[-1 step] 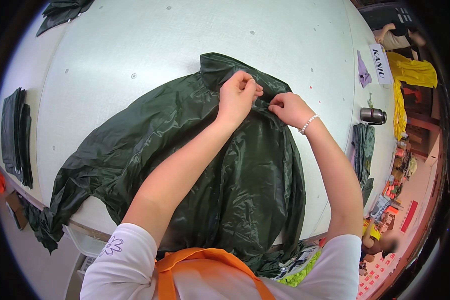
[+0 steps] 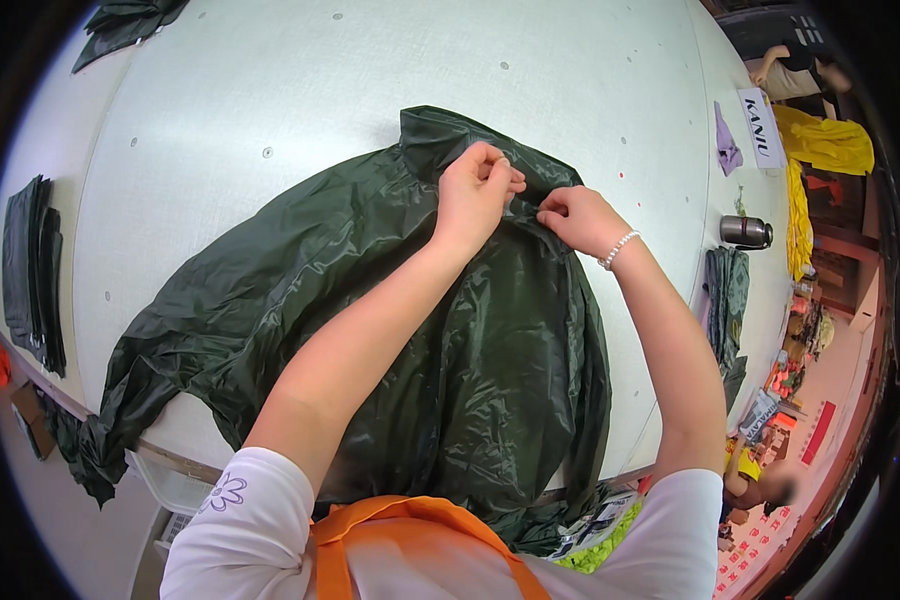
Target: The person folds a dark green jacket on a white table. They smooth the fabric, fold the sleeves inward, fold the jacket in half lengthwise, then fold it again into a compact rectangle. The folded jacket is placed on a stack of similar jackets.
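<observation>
A dark green, shiny raincoat (image 2: 360,235) lies spread over the table, its collar end (image 2: 435,135) pointing away from me and one sleeve hanging over the near left edge. My left hand (image 2: 475,198) is over the collar opening with thumb and fingers pinched together; what sits between the fingertips is too small to make out. Just to its right, my right hand (image 2: 582,220), with a beaded bracelet on the wrist, pinches the raincoat's edge below the collar. The two hands are close but apart.
The pale table (image 2: 270,80) has small screw heads. Folded dark garments (image 2: 35,275) lie at the left, another (image 2: 120,30) at far left. On the right are a metal flask (image 2: 746,232), folded green fabric (image 2: 727,290), a white sign (image 2: 763,128) and yellow garments (image 2: 825,140). People are beyond.
</observation>
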Action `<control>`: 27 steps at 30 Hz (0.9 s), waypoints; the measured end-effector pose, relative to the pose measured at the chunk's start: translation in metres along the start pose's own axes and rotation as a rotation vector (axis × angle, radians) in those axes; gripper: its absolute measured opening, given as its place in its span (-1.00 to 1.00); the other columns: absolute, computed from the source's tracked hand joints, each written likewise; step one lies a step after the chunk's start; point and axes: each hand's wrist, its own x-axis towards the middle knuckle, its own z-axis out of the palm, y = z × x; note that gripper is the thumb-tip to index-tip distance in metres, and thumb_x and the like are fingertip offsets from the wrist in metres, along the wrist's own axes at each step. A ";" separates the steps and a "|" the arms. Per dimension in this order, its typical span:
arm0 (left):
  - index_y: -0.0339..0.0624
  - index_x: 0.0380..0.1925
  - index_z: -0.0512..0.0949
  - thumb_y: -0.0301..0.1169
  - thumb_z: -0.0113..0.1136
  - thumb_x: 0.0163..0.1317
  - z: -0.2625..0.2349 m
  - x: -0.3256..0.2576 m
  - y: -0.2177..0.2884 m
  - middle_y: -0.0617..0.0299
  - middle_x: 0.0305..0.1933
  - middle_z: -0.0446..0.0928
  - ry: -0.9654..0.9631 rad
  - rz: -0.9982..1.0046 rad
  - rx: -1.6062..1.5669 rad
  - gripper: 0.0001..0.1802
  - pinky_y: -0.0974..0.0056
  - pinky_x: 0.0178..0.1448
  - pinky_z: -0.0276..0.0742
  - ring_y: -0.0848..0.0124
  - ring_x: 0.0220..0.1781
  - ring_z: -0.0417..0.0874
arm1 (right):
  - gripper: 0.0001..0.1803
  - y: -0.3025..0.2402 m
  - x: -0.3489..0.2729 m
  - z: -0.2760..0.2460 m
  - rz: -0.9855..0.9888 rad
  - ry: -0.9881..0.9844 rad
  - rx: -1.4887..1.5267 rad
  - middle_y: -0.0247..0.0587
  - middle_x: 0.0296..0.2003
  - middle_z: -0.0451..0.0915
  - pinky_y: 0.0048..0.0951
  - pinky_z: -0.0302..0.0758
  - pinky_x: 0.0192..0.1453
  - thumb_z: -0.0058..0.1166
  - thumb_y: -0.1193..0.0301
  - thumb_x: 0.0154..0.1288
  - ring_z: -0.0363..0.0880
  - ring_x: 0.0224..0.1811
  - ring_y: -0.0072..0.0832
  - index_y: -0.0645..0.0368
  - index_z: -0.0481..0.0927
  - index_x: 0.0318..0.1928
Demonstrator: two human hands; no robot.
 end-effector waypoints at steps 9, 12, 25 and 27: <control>-0.26 -0.33 0.41 -0.48 -0.04 0.34 0.002 0.000 0.001 0.18 -0.36 0.61 0.007 -0.013 -0.031 -0.91 0.43 -0.29 0.50 0.46 -0.30 0.67 | -0.78 0.013 0.000 0.006 -0.019 0.059 0.139 -0.09 -0.31 0.68 -0.37 0.53 -0.10 0.11 0.35 0.19 0.64 -0.25 -0.31 0.20 0.67 -0.22; -0.23 -0.31 0.41 -0.44 -0.06 0.38 -0.001 0.001 0.003 0.15 -0.30 0.62 -0.012 -0.015 0.020 -0.89 0.44 -0.22 0.53 0.44 -0.26 0.68 | -0.78 0.009 -0.002 0.005 -0.043 0.072 0.118 -0.09 -0.31 0.68 -0.37 0.53 -0.10 0.10 0.37 0.19 0.64 -0.26 -0.30 0.19 0.67 -0.21; -0.22 -0.72 0.44 -0.36 -0.03 0.16 -0.203 -0.274 0.151 0.25 -0.69 0.53 -0.738 -0.929 0.822 -0.70 0.36 -0.45 0.47 0.49 -0.59 0.58 | -0.72 0.229 -0.063 0.052 0.193 0.767 0.456 -0.22 -0.22 0.65 -0.50 0.49 -0.09 0.11 0.38 0.29 0.57 -0.19 -0.54 0.22 0.60 -0.04; -0.11 -0.60 0.65 -0.11 0.10 0.09 -0.263 -0.368 0.144 0.21 -0.58 0.62 -0.581 -1.514 1.286 -0.66 0.26 -0.29 0.57 0.42 -0.47 0.67 | -0.72 0.309 -0.101 0.104 0.357 0.839 0.284 -0.17 -0.23 0.66 -0.46 0.48 -0.02 0.12 0.35 0.27 0.60 -0.18 -0.44 0.23 0.61 -0.08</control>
